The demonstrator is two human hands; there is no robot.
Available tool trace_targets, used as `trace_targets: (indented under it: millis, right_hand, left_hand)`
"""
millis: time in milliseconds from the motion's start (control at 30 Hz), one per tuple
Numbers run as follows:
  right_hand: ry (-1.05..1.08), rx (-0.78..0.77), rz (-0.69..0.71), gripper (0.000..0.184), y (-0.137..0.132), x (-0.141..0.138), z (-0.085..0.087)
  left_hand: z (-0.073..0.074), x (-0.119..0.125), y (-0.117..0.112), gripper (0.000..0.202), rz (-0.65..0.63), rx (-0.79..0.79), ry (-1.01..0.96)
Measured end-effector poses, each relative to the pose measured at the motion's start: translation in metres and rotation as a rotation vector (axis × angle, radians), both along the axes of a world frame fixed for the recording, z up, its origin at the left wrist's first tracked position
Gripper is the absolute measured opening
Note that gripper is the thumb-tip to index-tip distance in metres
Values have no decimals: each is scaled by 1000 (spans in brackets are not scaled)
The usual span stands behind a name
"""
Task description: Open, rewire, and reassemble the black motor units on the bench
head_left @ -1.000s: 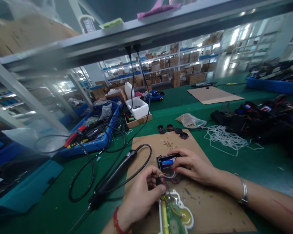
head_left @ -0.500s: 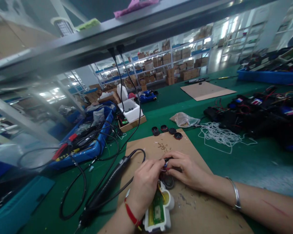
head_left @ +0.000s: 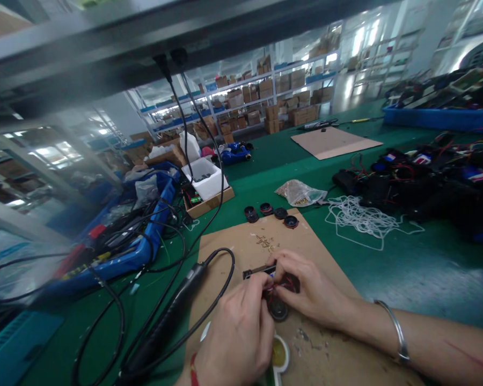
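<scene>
My left hand (head_left: 241, 324) is closed, its thumb and forefinger pinched at thin red wires (head_left: 270, 289). Opposite it, my right hand (head_left: 306, 292) is also closed, fingertips meeting at the same wires and partly hiding them. A small dark round part like a speaker (head_left: 279, 310) lies just below the fingertips. A black strip-shaped part (head_left: 257, 271) juts out above my left fingers. Under my left hand, a white plastic housing (head_left: 284, 362) with a yellow round area shows only in part. All this is over a brown cardboard sheet (head_left: 225, 241).
Small brass pieces (head_left: 264, 242) lie on the cardboard, with several black round parts (head_left: 280, 213) at its far edge. A black-handled corded tool (head_left: 165, 316) rests to the left. White string (head_left: 358, 220), a bag of brass pieces (head_left: 300, 193) and a black wired pile (head_left: 422, 182) are beyond.
My left hand has come forward and now covers most of the white housing, whose green board showed before. The black strip has come into sight above my fingers. The whole view has shifted slightly.
</scene>
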State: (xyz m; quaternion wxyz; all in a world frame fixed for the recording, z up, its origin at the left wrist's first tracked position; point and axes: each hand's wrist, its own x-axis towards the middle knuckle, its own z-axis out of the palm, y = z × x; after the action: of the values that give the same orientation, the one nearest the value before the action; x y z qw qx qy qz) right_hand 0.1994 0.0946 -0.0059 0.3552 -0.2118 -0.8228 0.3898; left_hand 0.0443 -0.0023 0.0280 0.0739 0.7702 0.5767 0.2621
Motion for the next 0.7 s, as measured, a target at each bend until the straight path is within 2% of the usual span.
trace_targets:
  millis: [200,300,400,467,633,700]
  right_hand:
    - [-27,-7,-24,19,3,-2,2]
    - [-101,25,105,22,11,8,9]
    - [-200,61,271,41,21,21,17]
    - [-228,65,310,41,27,27,19]
    - [-128,-149,248,21,31,23,13]
    - [-110,-153,180,18,27,15,11]
  left_hand:
    - [-6,3,3,15,-15,131,114]
    - [-10,5,9,18,23,106,149]
    - [-12,5,13,23,67,116,120]
    - [-14,3,14,24,98,122,98]
    - [-13,1,16,15,132,109,114]
    - [-10,2,17,12,141,125,122]
